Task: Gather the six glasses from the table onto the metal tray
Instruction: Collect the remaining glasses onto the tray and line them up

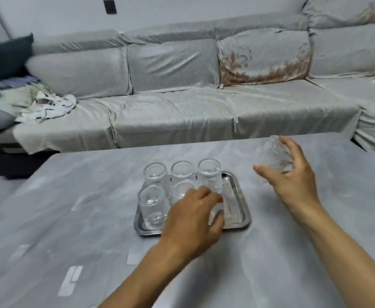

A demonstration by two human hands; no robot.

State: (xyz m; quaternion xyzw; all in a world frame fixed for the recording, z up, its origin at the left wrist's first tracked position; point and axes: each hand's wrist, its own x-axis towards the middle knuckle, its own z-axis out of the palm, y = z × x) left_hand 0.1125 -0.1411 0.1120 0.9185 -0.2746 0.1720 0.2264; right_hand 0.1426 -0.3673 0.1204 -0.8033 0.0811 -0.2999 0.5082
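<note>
A metal tray (pixel 237 196) lies on the grey table (pixel 70 218). Several clear glasses stand upside down on it: three in the back row (pixel 155 174) (pixel 182 171) (pixel 209 174), and two in front, at the left (pixel 152 205) and in the middle (pixel 181 188). My left hand (pixel 193 216) is over the tray's front right part with thumb and fingers curved apart around nothing. It hides the lower part of the front middle glass. My right hand (pixel 293 181) holds one more glass (pixel 273 154) tilted in the air, to the right of the tray.
A long grey-covered sofa (pixel 182 103) runs behind the table and turns along the right side. Crumpled cloths (pixel 37 101) lie on its left end. Pale tape strips (pixel 70 278) mark the table's near left.
</note>
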